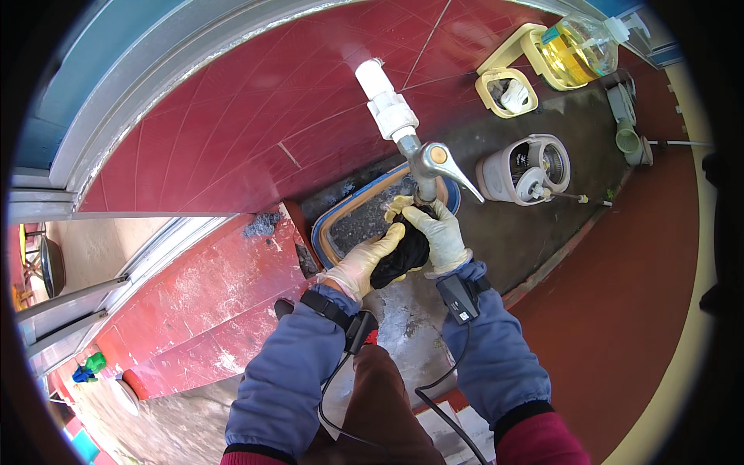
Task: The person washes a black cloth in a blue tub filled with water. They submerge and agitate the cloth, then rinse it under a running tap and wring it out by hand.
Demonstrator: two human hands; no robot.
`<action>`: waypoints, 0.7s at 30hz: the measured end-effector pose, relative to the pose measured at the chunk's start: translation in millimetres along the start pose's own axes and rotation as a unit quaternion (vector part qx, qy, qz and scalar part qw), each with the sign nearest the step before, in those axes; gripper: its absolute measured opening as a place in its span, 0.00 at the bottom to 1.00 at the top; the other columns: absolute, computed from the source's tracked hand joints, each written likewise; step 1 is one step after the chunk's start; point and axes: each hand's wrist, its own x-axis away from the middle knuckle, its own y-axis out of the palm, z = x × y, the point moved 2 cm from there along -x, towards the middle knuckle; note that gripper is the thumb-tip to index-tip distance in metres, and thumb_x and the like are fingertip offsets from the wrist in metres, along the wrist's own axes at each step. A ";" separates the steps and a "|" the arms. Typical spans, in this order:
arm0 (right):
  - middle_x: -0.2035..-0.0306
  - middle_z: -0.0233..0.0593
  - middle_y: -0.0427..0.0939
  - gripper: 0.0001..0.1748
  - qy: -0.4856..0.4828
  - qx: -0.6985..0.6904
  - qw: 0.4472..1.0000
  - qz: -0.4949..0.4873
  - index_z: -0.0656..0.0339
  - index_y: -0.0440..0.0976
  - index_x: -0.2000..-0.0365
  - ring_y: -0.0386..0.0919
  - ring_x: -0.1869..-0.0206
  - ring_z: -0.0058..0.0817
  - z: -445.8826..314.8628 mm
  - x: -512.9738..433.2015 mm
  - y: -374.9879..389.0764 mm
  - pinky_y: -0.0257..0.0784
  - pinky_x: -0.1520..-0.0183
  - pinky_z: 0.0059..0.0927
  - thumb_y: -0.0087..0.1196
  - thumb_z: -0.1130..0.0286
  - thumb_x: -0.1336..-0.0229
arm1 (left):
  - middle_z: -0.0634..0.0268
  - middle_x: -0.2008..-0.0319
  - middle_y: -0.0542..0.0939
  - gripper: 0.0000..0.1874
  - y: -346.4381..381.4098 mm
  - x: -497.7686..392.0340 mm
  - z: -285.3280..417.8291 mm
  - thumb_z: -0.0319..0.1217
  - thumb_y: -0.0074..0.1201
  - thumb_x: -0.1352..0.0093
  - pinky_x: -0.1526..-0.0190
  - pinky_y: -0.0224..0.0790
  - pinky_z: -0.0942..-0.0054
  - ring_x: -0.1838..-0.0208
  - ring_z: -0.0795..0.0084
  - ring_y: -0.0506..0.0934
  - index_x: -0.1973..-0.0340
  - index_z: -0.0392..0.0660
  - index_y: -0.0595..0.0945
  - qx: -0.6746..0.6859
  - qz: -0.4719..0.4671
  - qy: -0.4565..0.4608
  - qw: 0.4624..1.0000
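My left hand (366, 256), in a thin pale rubber glove, grips the left side of a wet-looking black cloth (404, 247). My right hand (439, 235), gloved too, holds the same cloth from the upper right, right under the spout of a metal lever tap (429, 168). The tap is fixed to a white plastic pipe fitting (390, 107) in the red wall. Behind and below my hands sits a blue-and-tan rimmed basin (328, 218). Yellowish material shows around the cloth; what it is I cannot tell. Whether water runs is hidden.
At the upper right are a bottle of yellow liquid (572, 52), a small yellow container (505, 93) and a white plastic container with a round lid (523, 168). A red step (203, 290) lies left. Black cables (447, 415) hang from both my wrists.
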 end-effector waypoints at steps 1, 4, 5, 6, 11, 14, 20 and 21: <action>0.58 0.41 0.82 0.14 0.013 -0.016 1.000 -0.017 0.67 0.73 0.55 0.82 0.58 0.29 -0.7 1.0 0.7 0.80 0.54 0.29 0.61 0.77 0.41 | 0.66 0.54 0.83 0.30 2.3 0.0 -0.5 0.56 0.57 0.31 0.61 0.73 0.73 0.55 0.74 0.81 0.44 0.46 0.77 -0.011 -0.037 -0.005 0.999; 0.57 0.44 0.82 0.11 0.042 0.004 0.997 -0.058 0.68 0.75 0.55 0.82 0.56 0.32 -2.2 0.4 4.1 0.79 0.52 0.31 0.56 0.77 0.37 | 0.66 0.59 0.81 0.29 15.1 -2.6 -0.9 0.48 0.66 0.35 0.59 0.75 0.71 0.56 0.71 0.79 0.47 0.42 0.77 -0.046 -0.178 0.060 0.981; 0.57 0.46 0.82 0.10 0.035 -0.007 0.992 -0.118 0.69 0.76 0.56 0.81 0.55 0.33 -3.6 1.0 7.4 0.79 0.50 0.32 0.55 0.77 0.37 | 0.65 0.59 0.82 0.26 14.1 -5.2 -0.3 0.43 0.68 0.36 0.56 0.75 0.69 0.55 0.70 0.79 0.48 0.42 0.79 -0.108 -0.150 0.052 0.981; 0.56 0.49 0.82 0.08 0.052 0.000 0.991 -0.126 0.70 0.76 0.59 0.81 0.54 0.37 -4.5 1.5 8.8 0.78 0.48 0.36 0.53 0.78 0.36 | 0.65 0.58 0.82 0.25 15.8 -7.5 -2.4 0.41 0.69 0.37 0.55 0.75 0.70 0.56 0.71 0.79 0.49 0.42 0.80 -0.160 -0.135 0.048 0.977; 0.56 0.55 0.80 0.08 0.071 0.003 0.994 -0.085 0.69 0.75 0.60 0.81 0.56 0.44 -5.9 4.0 15.9 0.79 0.49 0.44 0.54 0.74 0.37 | 0.64 0.61 0.84 0.22 19.8 -18.4 -7.6 0.37 0.69 0.41 0.55 0.75 0.69 0.59 0.71 0.81 0.54 0.42 0.82 -0.399 -0.065 0.194 0.894; 0.65 0.47 0.80 0.05 0.042 0.029 0.998 -0.021 0.68 0.74 0.66 0.82 0.65 0.39 -2.8 2.0 16.7 0.82 0.61 0.37 0.53 0.74 0.35 | 0.56 0.67 0.85 0.19 18.2 -24.8 -12.5 0.43 0.62 0.39 0.57 0.75 0.62 0.63 0.60 0.83 0.59 0.44 0.84 -0.574 0.012 0.204 0.793; 0.70 0.45 0.80 0.11 0.008 0.133 0.991 0.020 0.65 0.74 0.67 0.80 0.71 0.33 3.2 -13.5 14.6 0.79 0.68 0.32 0.49 0.68 0.32 | 0.53 0.68 0.85 0.15 23.9 -27.7 -19.7 0.42 0.52 0.35 0.59 0.76 0.56 0.61 0.51 0.83 0.64 0.45 0.86 -0.613 0.181 0.200 0.742; 0.71 0.45 0.80 0.12 0.015 0.137 0.990 0.041 0.65 0.74 0.68 0.80 0.72 0.32 2.8 -15.2 13.6 0.79 0.69 0.32 0.49 0.67 0.31 | 0.51 0.65 0.85 0.15 23.9 -28.7 -20.5 0.40 0.50 0.33 0.58 0.76 0.56 0.59 0.50 0.83 0.64 0.45 0.86 -0.621 0.179 0.172 0.743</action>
